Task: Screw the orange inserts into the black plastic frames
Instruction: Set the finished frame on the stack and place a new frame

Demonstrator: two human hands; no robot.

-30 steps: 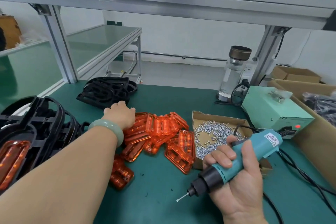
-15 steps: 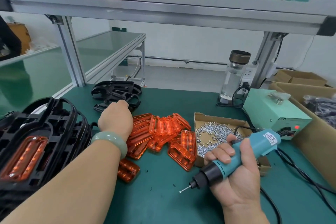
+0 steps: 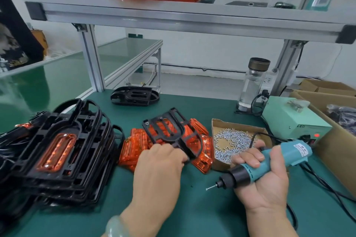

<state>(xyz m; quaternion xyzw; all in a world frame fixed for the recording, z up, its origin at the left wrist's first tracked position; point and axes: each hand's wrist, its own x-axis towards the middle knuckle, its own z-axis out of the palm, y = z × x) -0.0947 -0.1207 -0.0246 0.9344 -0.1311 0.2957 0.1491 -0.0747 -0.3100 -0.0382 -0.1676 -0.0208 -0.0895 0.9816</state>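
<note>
The left hand (image 3: pixel 159 161), grip clamped on its near edge, had brought an openwork black plastic frame (image 3: pixel 169 132) back, tilted over the heap of translucent orange plastic inserts (image 3: pixel 134 146), ready for fitting, while the right hand (image 3: pixel 264 184) kept its grip around the teal electric screwdriver (image 3: pixel 269 161).

**Hidden, cropped or unreadable**

Covered by the left hand (image 3: pixel 159 163): near corner of the black plastic lattice frame (image 3: pixel 173 140). Buried under that frame: much of the heap of translucent orange plastic inserts (image 3: pixel 134 146). Cropped at left: stack of black frames (image 3: pixel 57 119) fitted with orange inserts. Unreadable: white label (image 3: pixel 301 150) on the teal electric screwdriver (image 3: pixel 287 157).
</note>
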